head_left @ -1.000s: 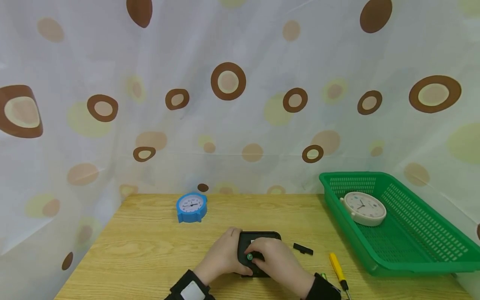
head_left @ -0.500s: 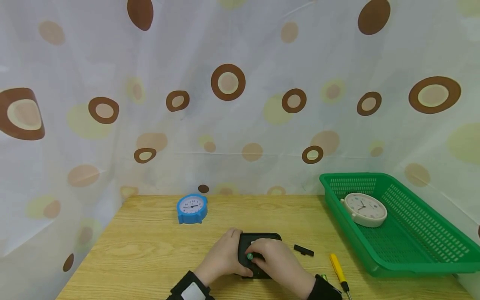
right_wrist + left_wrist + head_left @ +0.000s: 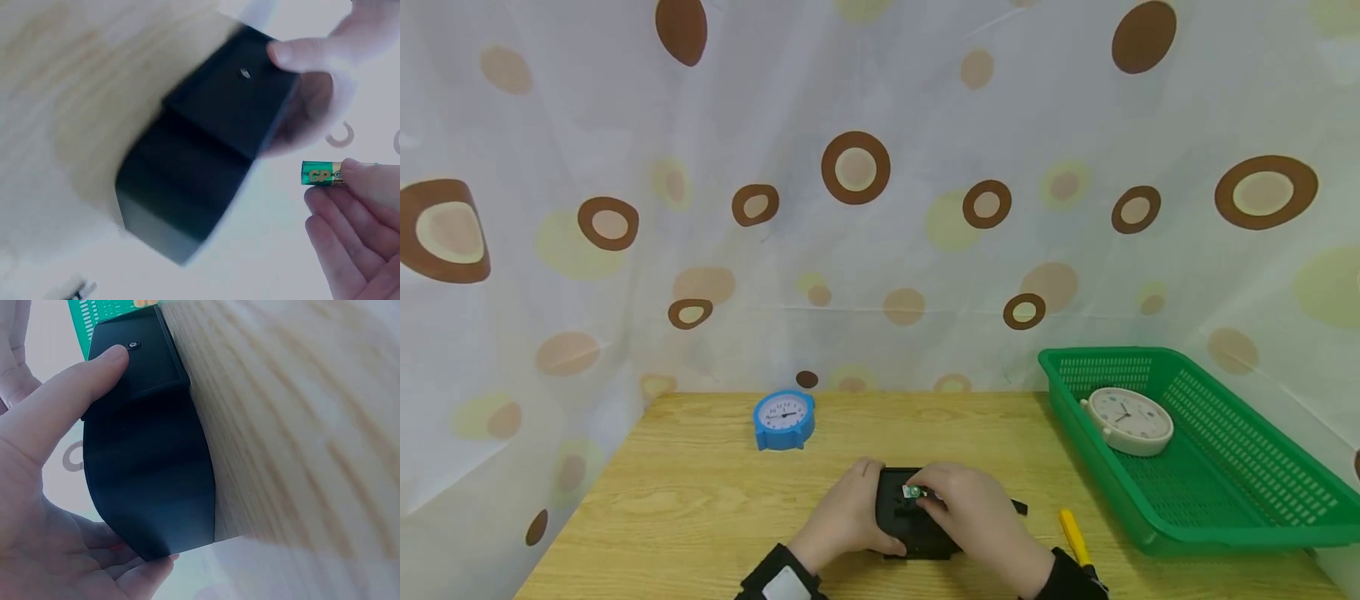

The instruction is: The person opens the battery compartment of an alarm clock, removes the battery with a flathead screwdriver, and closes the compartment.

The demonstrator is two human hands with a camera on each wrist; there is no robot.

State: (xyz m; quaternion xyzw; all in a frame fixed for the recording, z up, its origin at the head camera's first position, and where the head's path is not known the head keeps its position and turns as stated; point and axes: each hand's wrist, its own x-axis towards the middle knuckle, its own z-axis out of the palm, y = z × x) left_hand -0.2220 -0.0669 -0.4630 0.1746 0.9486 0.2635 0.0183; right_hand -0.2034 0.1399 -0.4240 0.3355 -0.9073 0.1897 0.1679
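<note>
My left hand [image 3: 853,510] grips a black plastic case [image 3: 921,537] by its left side, thumb at the near edge, on the wooden table. In the left wrist view the thumb [image 3: 100,375] lies beside a small screw on the case. My right hand [image 3: 977,512] pinches a small green and gold battery [image 3: 322,174], marked GP, between thumb and fingers. The head view has this battery just above the case, where the hand hides part of it. A small black cover piece [image 3: 1020,507] lies on the table, half hidden behind my right hand.
To the right lies a yellow-handled screwdriver [image 3: 1073,536], its shaft hidden by my wrist strap. A green basket [image 3: 1247,533] at the right holds a white clock [image 3: 1130,421]. Farther back, left of centre, stands a blue clock [image 3: 783,419].
My right hand has moved up and to the right over the case, and the battery has turned from end-on to side-on. My hand now covers part of the cover piece. My left hand stays put.
</note>
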